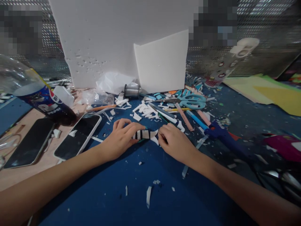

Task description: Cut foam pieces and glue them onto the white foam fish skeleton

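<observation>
A small fish-shaped foam piece (146,135) with white and dark stripes lies on the blue table (141,194), between both hands. My left hand (121,138) lies over its left end, fingers stretched along it and pressing it down. My right hand (172,141) is curled at its right end, by the white tail; its fingertips are tucked under and I cannot make out what they pinch.
White foam boards (122,40) stand at the back. Teal scissors (191,101), pens, a wire spool (131,91) and foam scraps lie behind the hands. Two phones (78,135) and a Pepsi bottle (44,100) are left; a blue glue gun (223,135) and coloured sheets (270,91) right.
</observation>
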`<state>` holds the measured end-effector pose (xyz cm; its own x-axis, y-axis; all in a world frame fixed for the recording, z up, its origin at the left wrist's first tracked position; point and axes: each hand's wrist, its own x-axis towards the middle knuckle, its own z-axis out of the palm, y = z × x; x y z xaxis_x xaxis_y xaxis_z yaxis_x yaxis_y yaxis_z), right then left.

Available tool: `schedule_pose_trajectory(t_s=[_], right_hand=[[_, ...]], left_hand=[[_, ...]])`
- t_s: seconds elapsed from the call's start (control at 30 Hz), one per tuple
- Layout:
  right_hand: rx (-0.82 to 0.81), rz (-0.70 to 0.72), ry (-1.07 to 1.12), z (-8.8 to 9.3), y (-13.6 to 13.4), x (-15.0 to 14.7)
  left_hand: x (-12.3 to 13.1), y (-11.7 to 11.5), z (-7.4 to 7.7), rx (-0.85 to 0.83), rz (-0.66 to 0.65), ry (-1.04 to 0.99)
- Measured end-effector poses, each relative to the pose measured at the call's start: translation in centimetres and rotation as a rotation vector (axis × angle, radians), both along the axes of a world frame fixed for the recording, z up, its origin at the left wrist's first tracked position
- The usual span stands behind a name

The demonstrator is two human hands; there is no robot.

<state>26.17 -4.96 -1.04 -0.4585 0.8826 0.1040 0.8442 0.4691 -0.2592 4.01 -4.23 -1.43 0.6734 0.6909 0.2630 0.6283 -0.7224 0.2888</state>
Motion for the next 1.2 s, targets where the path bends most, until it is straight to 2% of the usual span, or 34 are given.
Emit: schedule_pose_trajectory(t_s=[0.37, 0.6, 1.2], right_hand=[[0.087, -0.146, 0.051, 1.1, -0.6, 0.5], [0.009, 0.057, 0.030, 1.2, -0.9, 0.3], [-0.021, 0.075, 0.030, 1.2, -0.7, 0.5]], left_hand=[[-0.2, 0.1, -0.2, -0.025, 0.035, -0.052], [-0.1, 0.0, -0.1, -0.049, 0.035, -0.067], [-0.2, 0.0, -0.2, -0.046, 0.023, -0.076]])
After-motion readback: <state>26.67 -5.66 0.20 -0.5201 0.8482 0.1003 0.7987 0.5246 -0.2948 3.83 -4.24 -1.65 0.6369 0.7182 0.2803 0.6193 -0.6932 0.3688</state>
